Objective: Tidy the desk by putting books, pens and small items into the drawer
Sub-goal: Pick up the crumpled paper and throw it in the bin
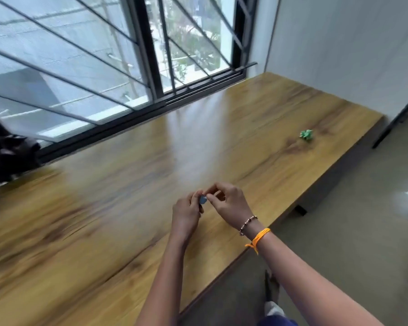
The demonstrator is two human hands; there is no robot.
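Both forearms reach from the near edge over the desk (104,220), where the left hand (186,212) and right hand (229,203) meet, each pinching a small blue item (203,200) between fingertips, just above the wood. A green item (306,135) lies well apart, far and to the right, nearer the right hand. No drawer is visible; its direction from the grip cannot be told

long wooden desk (118,231), yellow-brown grain with dark streaks, glossy, window glare across its middle. far edge runs along the window sill. small green crumpled item (306,135) lies alone near the right end. dark blurred object (7,156) at the far left corner, touching the desktop edge.
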